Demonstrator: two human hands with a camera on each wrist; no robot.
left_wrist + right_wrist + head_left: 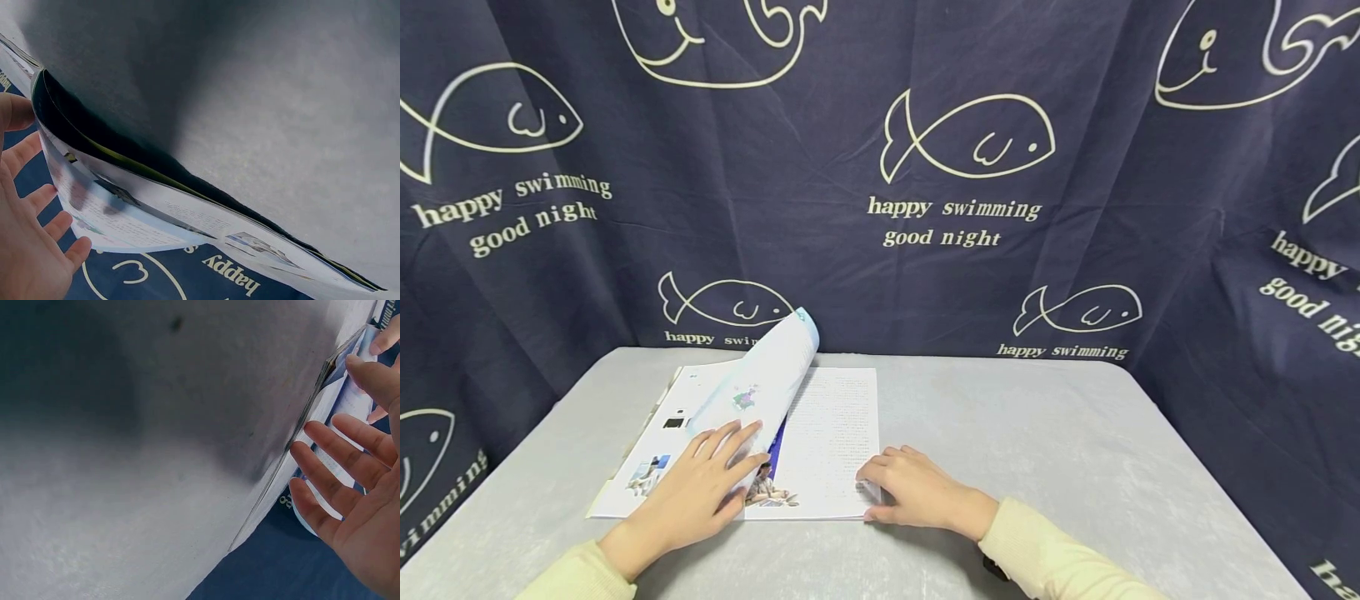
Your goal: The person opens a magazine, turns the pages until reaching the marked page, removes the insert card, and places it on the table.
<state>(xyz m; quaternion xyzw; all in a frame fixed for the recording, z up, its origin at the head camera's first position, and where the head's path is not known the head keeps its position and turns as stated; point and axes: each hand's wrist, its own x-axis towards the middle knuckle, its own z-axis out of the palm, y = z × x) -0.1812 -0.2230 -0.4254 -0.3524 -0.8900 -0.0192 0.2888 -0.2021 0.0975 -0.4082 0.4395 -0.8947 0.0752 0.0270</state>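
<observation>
An open magazine [831, 433] lies on the left half of the table, with printed text and small pictures on its pages. One page [775, 358] stands lifted and curves over toward the left, its far corner rising above the rest. My left hand [700, 487] rests on that page with straight, spread fingers; the left wrist view shows them against the bent paper [125, 212]. At the lower right edge of the magazine, my right hand [917, 490] touches the paper with loosely bent fingers. The right wrist view shows the right hand's palm [369, 500] and its fingers apart.
The magazine lies on a grey table [1037, 433] with rounded far corners. Behind and at both sides hangs a dark blue curtain [820, 208] with fish drawings and lettering. A small black object [995, 568] shows under the right sleeve.
</observation>
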